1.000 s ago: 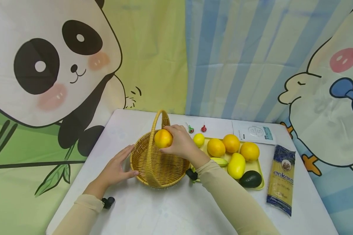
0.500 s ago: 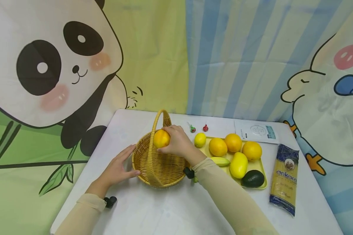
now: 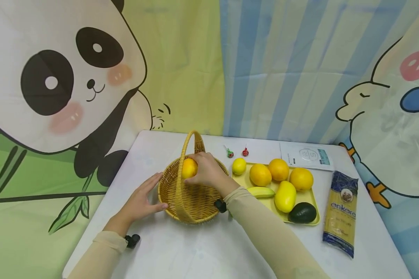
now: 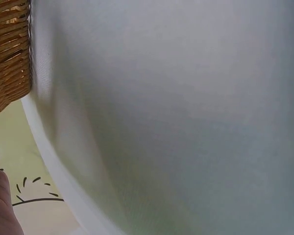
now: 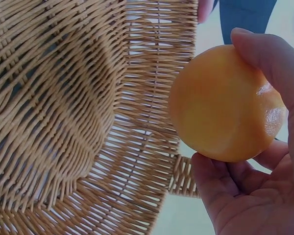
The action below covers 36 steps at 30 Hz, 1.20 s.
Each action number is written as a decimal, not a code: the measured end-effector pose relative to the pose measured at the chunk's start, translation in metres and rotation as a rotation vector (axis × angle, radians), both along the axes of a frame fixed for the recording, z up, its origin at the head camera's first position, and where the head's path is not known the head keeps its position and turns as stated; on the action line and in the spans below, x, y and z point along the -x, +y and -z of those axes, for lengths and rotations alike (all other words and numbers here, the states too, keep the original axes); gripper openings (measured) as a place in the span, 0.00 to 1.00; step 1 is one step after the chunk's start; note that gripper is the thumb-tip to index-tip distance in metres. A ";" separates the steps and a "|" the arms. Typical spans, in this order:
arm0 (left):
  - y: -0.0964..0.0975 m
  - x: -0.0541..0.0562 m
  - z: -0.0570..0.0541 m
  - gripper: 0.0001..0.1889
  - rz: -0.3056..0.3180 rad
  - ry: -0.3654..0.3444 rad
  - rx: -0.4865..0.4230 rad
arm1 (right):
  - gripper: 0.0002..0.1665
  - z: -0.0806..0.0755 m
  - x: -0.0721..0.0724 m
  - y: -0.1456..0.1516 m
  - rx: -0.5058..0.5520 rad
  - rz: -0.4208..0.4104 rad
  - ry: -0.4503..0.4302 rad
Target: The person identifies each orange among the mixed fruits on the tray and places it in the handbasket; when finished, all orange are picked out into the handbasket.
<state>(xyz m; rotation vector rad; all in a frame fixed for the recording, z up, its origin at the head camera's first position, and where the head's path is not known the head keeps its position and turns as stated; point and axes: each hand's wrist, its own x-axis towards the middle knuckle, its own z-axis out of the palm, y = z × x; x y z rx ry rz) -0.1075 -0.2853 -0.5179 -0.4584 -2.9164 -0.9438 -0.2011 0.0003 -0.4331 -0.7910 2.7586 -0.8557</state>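
A wicker basket (image 3: 195, 201) with a tall arched handle stands upright on the white table. My right hand (image 3: 206, 169) holds a round yellow-orange fruit (image 3: 189, 168) inside the basket's opening, beside the handle. Up close in the right wrist view, thumb and fingers grip this smooth fruit (image 5: 220, 105) from opposite sides, with the woven wall (image 5: 147, 98) behind it. At the basket's left side my left hand (image 3: 138, 203) has its fingers extended, fingertips and thumb at the rim. Only part of that hand (image 4: 2, 205) shows in the left wrist view.
Right of the basket, a yellow tray (image 3: 315, 211) bears several round orange fruits, a lemon (image 3: 239, 166), a banana (image 3: 262, 192), a yellow mango (image 3: 285, 197) and a dark avocado (image 3: 302, 212). Beyond lie a pasta packet (image 3: 341, 213), a white packet (image 3: 305, 155) and two lollipops (image 3: 245, 152).
My right hand has moved slightly left and lower into the basket with the fruit. The left hand keeps its place at the rim. The head view has shifted a little.
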 end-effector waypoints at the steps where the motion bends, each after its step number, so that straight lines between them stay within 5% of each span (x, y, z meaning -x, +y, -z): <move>1: 0.000 0.000 0.000 0.60 0.001 -0.001 -0.001 | 0.55 0.001 0.001 -0.001 -0.007 0.000 0.000; 36: 0.001 -0.001 -0.002 0.61 0.009 -0.023 0.017 | 0.54 0.033 0.018 -0.026 -0.156 -0.054 0.015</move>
